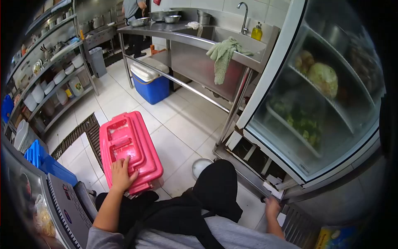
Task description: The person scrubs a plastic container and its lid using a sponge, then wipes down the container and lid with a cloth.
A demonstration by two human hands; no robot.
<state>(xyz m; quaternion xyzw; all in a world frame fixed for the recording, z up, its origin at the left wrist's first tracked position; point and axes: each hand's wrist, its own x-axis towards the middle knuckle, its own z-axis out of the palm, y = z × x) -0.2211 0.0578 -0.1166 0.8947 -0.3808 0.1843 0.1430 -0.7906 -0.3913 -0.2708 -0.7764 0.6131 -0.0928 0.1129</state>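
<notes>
A pink cooler [143,145] with a closed, recessed lid stands on the floor in front of me. My left hand [121,173] rests on the near part of its lid, fingers spread, gripping nothing. At the lower right, my right hand [272,207] is low beside the fridge base, its fingers curled. A thin metal bar [251,182] runs down towards it; whether the fingers hold the bar or something else is unclear. A round metal pan [202,167] lies on the floor by my knee, partly hidden by my dark trousers.
A glass-door fridge [319,95] with vegetables stands on the right. Behind are a steel sink table [186,37], a green cloth [226,56] and a blue cooler [150,83]. Shelving [54,83] and a floor grate [78,133] lie left. Another person [133,25] stands far back.
</notes>
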